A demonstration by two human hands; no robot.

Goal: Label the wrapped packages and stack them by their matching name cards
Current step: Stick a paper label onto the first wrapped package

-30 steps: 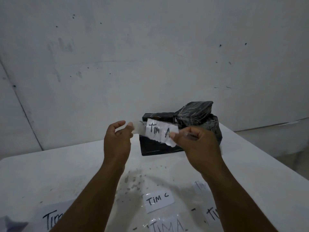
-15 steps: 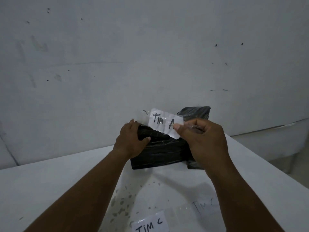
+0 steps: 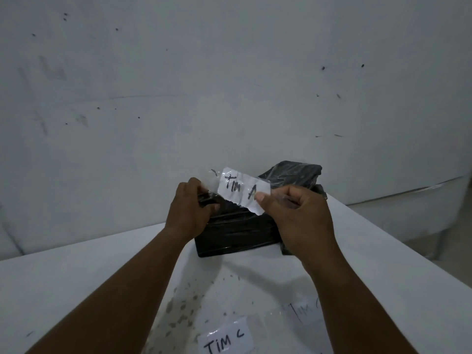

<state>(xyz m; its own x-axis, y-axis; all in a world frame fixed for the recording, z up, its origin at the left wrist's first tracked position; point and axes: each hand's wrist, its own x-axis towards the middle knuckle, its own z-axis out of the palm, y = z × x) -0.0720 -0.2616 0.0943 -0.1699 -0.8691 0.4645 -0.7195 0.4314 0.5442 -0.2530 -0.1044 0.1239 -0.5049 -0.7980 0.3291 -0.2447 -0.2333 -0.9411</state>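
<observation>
On the white surface (image 3: 76,290), I see my left hand (image 3: 190,209) gripping the black package (image 3: 237,231); my right hand (image 3: 297,213) pinches the "Tim A" label (image 3: 242,190) above it, a "Tim C" card (image 3: 226,339) nearer me.

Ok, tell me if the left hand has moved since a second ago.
Yes. The left hand went from mid-air, pinching the label's end, forward and down onto the front black package, gripping its top left corner.

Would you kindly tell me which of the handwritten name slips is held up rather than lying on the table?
The "TiM A" slip, pinched by the right hand above the black package; the "TiM C" slip lies flat.
</observation>
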